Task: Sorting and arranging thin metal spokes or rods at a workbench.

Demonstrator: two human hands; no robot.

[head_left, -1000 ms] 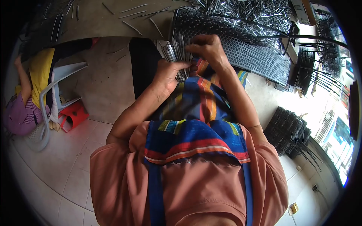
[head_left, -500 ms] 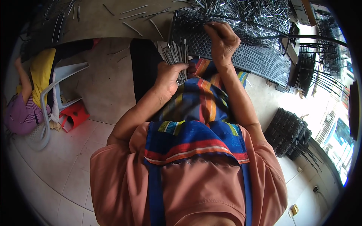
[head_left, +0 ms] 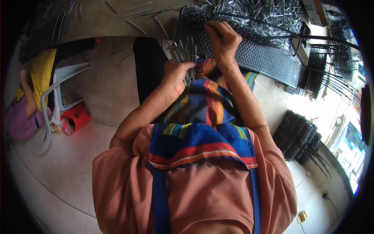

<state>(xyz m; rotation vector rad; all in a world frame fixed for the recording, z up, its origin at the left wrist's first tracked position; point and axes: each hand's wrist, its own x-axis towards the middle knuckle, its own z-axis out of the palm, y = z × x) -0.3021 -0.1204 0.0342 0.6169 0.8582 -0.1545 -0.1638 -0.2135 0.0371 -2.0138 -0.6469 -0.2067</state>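
Observation:
My left hand is wrapped round a bundle of thin grey metal strips, which stick up above the thumb over my lap. My right hand hovers over a long black perforated panel, fingertips pinched together and pointing to the left. Anything between those fingertips is too small or hidden to make out. Close-set holes cover the panel, and its left end looks darker and bristly. A striped colourful apron covers my lap below both hands.
Behind the panel lies a large heap of loose metal strips, with a few scattered strips on the table to its left. A dark bar crosses at right. Stacked black racks stand on the floor. Another person sits on a grey chair at left.
My right hand has moved slightly left over the panel, its fingers still pinched. My left hand keeps its hold on the strips, which fan out a little more. The other person's arm has shifted.

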